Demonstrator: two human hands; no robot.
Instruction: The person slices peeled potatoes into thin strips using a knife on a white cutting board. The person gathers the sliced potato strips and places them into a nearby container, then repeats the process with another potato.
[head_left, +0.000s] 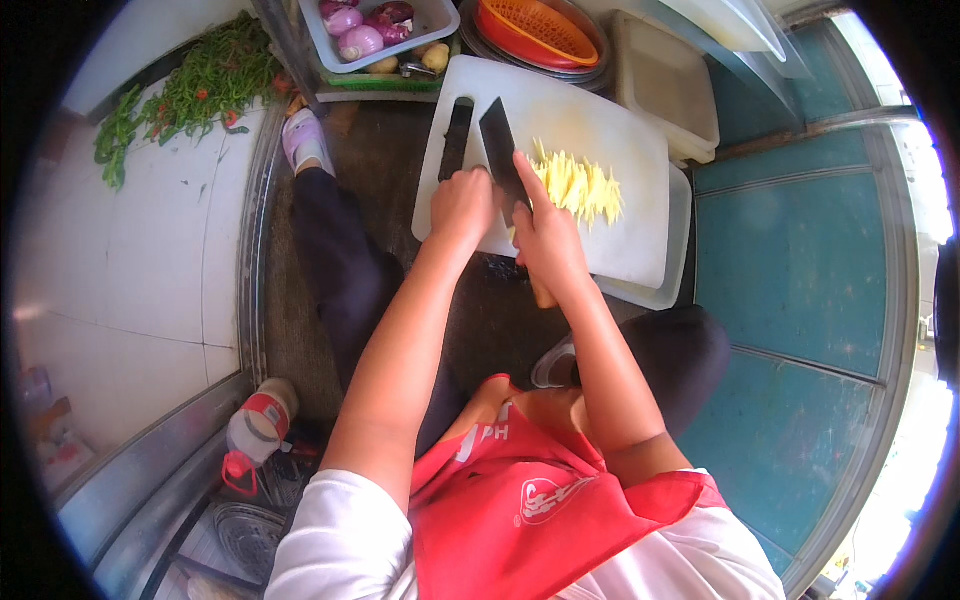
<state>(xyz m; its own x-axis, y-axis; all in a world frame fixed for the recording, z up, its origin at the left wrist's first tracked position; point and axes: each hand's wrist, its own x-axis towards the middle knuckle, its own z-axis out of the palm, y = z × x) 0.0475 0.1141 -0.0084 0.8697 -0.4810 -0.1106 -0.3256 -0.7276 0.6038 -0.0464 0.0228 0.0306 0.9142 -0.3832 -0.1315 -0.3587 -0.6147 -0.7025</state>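
My right hand (551, 240) grips a cleaver by its wooden handle (541, 292), its index finger stretched along the dark blade (504, 146). On the left of the blade, my left hand (463, 206) is curled into a fist low over the white cutting board (630, 247). Whatever lies under its fingers is hidden. To the right of the cleaver, a pile of thin pale-yellow vegetable strips (577, 187) is spread on the board. A small yellow piece (512, 234) shows by the blade near my right fingers.
Beyond the board are a tub (442, 34) with red onions (360, 43), an orange colander (536, 34) and stacked plastic trays (667, 82). Green peppers (202, 82) lie on white tiles at the left. A plastic bottle (259, 427) stands lower left; teal cabinet panels (787, 270) flank the right.
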